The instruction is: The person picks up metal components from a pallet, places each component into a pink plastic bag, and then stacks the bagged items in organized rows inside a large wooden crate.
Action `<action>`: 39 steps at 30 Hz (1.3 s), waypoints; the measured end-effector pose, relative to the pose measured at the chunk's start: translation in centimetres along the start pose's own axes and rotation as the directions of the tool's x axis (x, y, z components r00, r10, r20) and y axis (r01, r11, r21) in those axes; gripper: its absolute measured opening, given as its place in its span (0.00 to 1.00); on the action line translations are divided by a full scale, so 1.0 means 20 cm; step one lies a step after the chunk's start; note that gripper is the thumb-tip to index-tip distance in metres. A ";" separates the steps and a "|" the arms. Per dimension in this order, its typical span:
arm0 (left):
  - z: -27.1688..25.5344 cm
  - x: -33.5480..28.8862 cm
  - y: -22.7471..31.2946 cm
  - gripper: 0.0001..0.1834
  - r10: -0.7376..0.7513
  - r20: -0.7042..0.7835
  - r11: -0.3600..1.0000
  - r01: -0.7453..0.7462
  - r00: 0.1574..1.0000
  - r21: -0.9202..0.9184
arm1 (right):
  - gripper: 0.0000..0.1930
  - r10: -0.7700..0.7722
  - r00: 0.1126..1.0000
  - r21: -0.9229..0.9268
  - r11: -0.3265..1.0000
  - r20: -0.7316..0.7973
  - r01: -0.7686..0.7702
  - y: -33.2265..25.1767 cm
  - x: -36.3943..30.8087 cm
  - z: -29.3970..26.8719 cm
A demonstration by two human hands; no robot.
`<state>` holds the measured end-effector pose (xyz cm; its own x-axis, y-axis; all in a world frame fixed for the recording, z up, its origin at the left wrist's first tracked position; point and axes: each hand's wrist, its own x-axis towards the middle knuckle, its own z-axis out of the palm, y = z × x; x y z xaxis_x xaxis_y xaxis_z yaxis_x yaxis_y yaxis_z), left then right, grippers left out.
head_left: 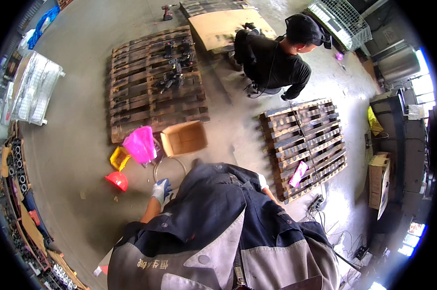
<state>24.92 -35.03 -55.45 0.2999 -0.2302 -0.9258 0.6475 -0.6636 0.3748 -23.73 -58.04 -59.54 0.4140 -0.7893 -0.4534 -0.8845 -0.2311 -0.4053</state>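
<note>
My left hand (pixel 161 190), in a white and blue work glove, hangs low beside my jacket, fingers loosely bent and apart. A thin pale hose loop (pixel 183 165) lies just beyond it; no grip on it shows. Close by on the floor are a red hard hat (pixel 117 181), a yellow plastic bin (pixel 119 158) and a bright pink plastic bag (pixel 140 145). An open cardboard box (pixel 184 139) sits to the right of the bag. Only a white-gloved edge of my right hand (pixel 263 181) appears past my jacket; its fingers are hidden.
Ahead left, a wooden pallet (pixel 131 104) carries several black metal parts (pixel 174 72). Another pallet (pixel 308 145) at right holds a pink package (pixel 298 174). A person in black (pixel 276 63) stands near a board-topped pallet (pixel 218 26). Cables (pixel 317 203) lie right; shelving (pixel 20 179) lines the left.
</note>
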 end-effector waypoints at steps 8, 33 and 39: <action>-0.11 0.09 -0.03 0.15 0.089 -0.051 0.994 -0.092 0.995 -0.058 | 0.19 -0.397 0.918 -0.017 0.918 -0.017 0.397 -0.45 0.13 -0.49; 0.28 -0.13 0.02 0.13 -0.006 -0.498 0.688 -0.358 0.867 -0.632 | 0.16 -0.162 0.903 0.232 0.970 0.399 0.072 -1.43 2.44 -0.53; 0.12 0.01 0.17 0.16 0.046 -0.598 0.969 -0.181 0.800 -0.167 | 0.24 -0.240 0.880 0.277 0.952 0.410 0.130 -1.93 2.53 -0.08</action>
<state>25.57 -39.06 -54.52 0.6888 0.2111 -0.6935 0.6904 -0.4829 0.5387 30.98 -89.95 -65.58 0.6646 -0.4058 -0.6274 -0.7285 -0.1653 -0.6648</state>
